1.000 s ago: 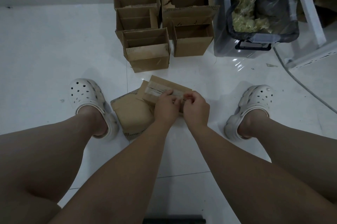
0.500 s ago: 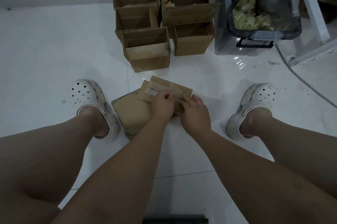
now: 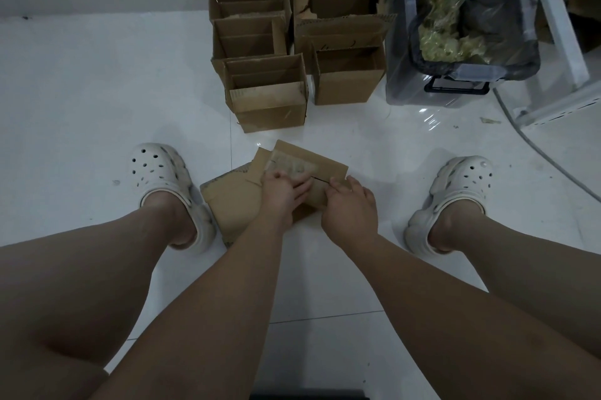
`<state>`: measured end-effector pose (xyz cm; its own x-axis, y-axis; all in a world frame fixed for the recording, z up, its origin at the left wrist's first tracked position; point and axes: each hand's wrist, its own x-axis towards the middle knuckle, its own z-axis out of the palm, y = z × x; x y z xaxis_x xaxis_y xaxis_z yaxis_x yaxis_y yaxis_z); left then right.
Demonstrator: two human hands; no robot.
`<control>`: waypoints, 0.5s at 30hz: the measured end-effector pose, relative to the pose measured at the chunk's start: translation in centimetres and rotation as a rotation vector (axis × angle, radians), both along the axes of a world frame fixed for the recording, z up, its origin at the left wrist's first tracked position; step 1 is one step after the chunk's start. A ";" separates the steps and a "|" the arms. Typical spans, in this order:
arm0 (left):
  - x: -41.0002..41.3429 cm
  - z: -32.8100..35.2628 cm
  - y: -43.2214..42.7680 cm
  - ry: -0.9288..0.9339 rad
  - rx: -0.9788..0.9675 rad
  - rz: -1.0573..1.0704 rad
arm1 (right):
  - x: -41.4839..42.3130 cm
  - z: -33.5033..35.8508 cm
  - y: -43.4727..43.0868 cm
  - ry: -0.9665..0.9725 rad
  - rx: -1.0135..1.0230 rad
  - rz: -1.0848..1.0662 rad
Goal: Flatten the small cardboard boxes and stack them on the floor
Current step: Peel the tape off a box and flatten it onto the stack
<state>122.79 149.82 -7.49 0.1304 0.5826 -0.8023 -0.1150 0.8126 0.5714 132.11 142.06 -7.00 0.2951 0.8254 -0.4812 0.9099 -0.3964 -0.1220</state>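
A small brown cardboard box [image 3: 305,165] with a strip of clear tape along its top seam lies on the white floor between my feet. My left hand [image 3: 281,194] holds its near left part, fingers curled over the taped seam. My right hand [image 3: 349,204] lies over the near right edge, fingers reaching onto the flap. Under and left of the box lies a pile of flattened cardboard [image 3: 231,201]. Several open, upright small boxes [image 3: 270,93] stand in two rows behind it.
My feet in white clogs, the left clog [image 3: 162,178] and the right clog [image 3: 455,191], flank the work spot. A clear plastic bin [image 3: 455,41] with a black bag and yellowish scraps stands at the back right, a white metal frame [image 3: 559,25] and a cable [image 3: 536,145] beside it.
Both hands have spread apart along the box's top seam; the right hand went from a pinch at the middle to lying over the right edge. The box stays in place.
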 end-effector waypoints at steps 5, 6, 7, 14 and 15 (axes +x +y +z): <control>0.1 0.4 0.1 0.169 0.196 -0.017 | -0.2 0.2 0.1 0.014 0.001 0.008; 0.0 0.5 0.1 0.261 0.290 -0.063 | -0.2 0.3 0.2 0.016 0.001 0.008; -0.1 0.6 0.2 0.361 0.395 -0.126 | -0.2 0.3 0.2 0.018 0.000 0.007; 0.9 0.6 -0.3 0.630 0.690 -0.580 | -0.1 0.9 0.6 0.018 -0.004 0.019; 1.2 0.4 -0.5 0.624 0.675 -0.634 | -0.1 0.9 0.5 0.021 -0.009 0.026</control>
